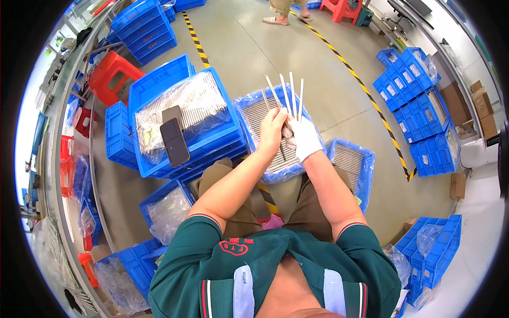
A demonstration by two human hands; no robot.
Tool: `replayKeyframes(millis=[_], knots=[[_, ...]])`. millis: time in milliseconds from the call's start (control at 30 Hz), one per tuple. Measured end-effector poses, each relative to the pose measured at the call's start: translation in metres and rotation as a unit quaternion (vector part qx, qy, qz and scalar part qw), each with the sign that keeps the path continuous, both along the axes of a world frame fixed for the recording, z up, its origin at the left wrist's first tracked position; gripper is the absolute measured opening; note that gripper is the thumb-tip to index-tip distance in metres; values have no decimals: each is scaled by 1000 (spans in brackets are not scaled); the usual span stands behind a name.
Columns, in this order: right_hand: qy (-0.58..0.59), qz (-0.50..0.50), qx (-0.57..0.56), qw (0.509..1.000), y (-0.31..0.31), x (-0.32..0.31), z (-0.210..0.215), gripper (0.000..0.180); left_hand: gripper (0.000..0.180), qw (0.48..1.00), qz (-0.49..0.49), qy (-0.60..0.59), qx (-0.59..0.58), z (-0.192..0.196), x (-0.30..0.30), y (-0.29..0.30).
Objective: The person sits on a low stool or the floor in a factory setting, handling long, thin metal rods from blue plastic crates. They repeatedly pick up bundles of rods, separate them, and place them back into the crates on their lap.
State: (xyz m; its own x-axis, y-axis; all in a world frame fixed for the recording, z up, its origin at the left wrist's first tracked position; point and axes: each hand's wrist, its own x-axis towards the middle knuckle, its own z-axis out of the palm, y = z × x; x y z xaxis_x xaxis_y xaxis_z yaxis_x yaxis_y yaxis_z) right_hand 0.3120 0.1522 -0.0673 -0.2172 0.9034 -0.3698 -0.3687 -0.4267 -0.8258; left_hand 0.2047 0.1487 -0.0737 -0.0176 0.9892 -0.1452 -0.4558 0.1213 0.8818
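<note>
The person sits with the bare left hand (272, 130) and gloved right hand (305, 137) together, fingers clamped on a fan of thin pale rods (289, 95) pointing to twelve o'clock. They look light, stiff and slippery; best gripped low, near the base. Beyond, the blue crate (241, 108) holds more.

brown cardboard boxes (481, 104) stacked far right | small brown box (457, 185) right floor | dark phone screen (174, 141) on left crate

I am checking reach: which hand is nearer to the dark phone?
Left. The bare left hand is just right of the phone; the gloved right hand is beyond it, farther right.
</note>
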Motion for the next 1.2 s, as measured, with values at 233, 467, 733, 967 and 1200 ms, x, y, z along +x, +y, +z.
replayKeyframes(millis=[233, 467, 733, 967, 1200], knots=[[-195, -95, 192, 957, 41, 18, -19, 20, 18, 996, -88, 10, -19, 6, -20, 5], [-52, -62, 38, 996, 44, 30, -1, 18, 19, 964, -250, -20, -84, -3, -7, -7], [35, -199, 20, 979, 88, 108, -25, 19, 24, 934, -332, -124, -37, -2, -23, -10], [-66, 23, 34, 997, 32, 36, 5, 24, 27, 899, -349, -262, -44, 0, -20, 0], [-179, 104, 103, 973, 32, 28, 2, 28, 26, 899, -374, -225, -27, 1, -24, -8]])
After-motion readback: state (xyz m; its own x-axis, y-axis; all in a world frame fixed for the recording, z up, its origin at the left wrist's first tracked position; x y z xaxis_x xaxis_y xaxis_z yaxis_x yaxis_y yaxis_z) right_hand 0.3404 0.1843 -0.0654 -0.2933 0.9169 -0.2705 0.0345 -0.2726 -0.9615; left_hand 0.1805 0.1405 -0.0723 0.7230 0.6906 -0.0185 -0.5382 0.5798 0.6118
